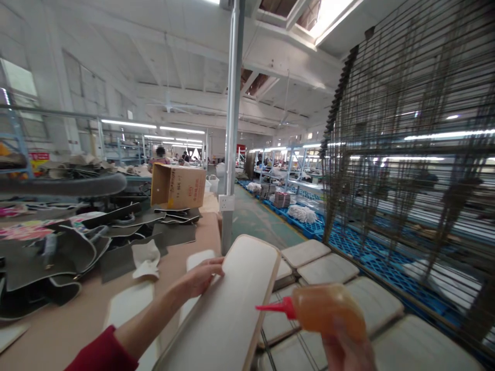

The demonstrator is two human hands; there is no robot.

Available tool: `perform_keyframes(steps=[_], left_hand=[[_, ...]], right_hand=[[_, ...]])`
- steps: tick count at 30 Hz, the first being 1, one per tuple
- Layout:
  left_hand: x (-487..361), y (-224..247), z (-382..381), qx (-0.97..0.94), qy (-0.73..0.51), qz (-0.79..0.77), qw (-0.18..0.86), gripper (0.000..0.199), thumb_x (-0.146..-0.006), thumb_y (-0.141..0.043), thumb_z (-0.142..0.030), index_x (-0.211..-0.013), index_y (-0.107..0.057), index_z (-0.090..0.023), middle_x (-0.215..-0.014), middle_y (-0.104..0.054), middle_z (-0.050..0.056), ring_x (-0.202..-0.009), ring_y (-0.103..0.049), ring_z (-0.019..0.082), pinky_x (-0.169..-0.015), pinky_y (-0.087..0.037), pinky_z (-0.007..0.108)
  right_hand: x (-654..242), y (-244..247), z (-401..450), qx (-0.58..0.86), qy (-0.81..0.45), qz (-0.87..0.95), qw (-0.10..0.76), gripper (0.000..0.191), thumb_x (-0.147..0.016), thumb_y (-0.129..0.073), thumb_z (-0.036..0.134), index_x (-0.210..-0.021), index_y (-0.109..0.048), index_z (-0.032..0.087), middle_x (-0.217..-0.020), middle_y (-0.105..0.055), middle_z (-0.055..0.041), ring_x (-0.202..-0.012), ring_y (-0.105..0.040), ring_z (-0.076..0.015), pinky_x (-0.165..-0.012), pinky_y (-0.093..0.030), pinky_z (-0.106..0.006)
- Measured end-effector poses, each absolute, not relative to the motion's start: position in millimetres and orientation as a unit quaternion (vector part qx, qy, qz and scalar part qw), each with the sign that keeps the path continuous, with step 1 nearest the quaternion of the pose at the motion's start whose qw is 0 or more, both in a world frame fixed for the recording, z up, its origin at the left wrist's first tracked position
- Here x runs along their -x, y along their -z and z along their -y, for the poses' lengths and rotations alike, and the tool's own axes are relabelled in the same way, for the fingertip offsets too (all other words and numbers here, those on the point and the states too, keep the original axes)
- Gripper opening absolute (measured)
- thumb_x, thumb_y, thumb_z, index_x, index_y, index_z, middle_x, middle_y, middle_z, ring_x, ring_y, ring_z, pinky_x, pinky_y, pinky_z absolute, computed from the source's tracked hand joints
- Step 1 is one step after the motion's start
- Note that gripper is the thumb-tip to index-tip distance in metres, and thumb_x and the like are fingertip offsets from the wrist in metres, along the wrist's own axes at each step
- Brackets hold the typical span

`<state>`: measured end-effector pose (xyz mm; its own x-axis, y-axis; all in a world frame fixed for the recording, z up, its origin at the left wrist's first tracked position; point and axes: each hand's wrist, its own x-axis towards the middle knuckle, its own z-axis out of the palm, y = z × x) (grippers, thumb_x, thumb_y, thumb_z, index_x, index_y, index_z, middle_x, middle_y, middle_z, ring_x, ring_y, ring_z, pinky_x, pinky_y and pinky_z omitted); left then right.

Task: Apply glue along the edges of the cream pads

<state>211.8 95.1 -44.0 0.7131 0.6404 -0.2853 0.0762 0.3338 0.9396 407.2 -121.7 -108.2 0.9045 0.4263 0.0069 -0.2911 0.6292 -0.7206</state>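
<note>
My left hand point(204, 276), below a red sleeve, grips the left edge of a long white panel point(235, 299) with rounded corners. The panel is tilted and fills the lower middle of the view. In my right hand point(348, 345) is a squeeze bottle point(327, 309) of amber liquid. Its red nozzle points left, in front of the panel's right edge. Similar pale panels point(328, 269) lie in rows on a wire rack at the lower right.
On the brown table point(178, 257) at left lie dark cut pieces point(131, 257) and white scraps. A cardboard box point(185, 186) sits behind them. A grey post point(232, 129) rises ahead. Wire racks point(386, 129) stand upright at right, beside blue pallets point(313, 224). People are far back.
</note>
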Motion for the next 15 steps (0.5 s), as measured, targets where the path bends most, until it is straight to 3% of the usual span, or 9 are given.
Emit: perform_keyframes(steps=[3,9,15], left_hand=[[-213.0,42.6,-94.0,-0.553,-0.184,-0.314,0.75,0.058,-0.051,-0.055,-0.01,-0.108,-0.063,-0.018,-0.079,-0.07,0.001,-0.071,-0.066,0.02,-0.063,-0.053,0.028],[-212.2,46.6,-98.3,-0.563,-0.167,-0.284,0.758,0.056,-0.052,-0.055,-0.009,-0.107,-0.065,-0.018,-0.077,-0.07,0.001,-0.07,-0.066,0.02,-0.064,-0.053,0.03],[-210.2,54.9,-116.4,-0.55,-0.175,-0.297,0.761,0.058,-0.052,-0.054,-0.009,-0.108,-0.064,-0.018,-0.077,-0.07,0.001,-0.069,-0.066,0.021,-0.062,-0.053,0.03]], right_hand=[[-421.0,88.2,102.1,0.372,-0.15,0.128,0.907,0.039,-0.061,-0.082,0.03,-0.093,-0.061,0.019,-0.087,-0.065,0.0015,-0.08,-0.061,-0.0118,-0.071,-0.052,-0.018],[-426.5,82.1,73.9,0.376,-0.132,0.157,0.904,0.046,-0.061,-0.081,0.028,-0.101,-0.06,0.021,-0.092,-0.064,0.0037,-0.089,-0.059,-0.0123,-0.08,-0.049,-0.02],[-372.9,136.0,87.9,0.462,-0.189,0.15,0.854,0.056,-0.055,-0.083,0.037,-0.105,-0.061,0.022,-0.084,-0.068,-0.0018,-0.075,-0.064,-0.0215,-0.064,-0.054,-0.029]])
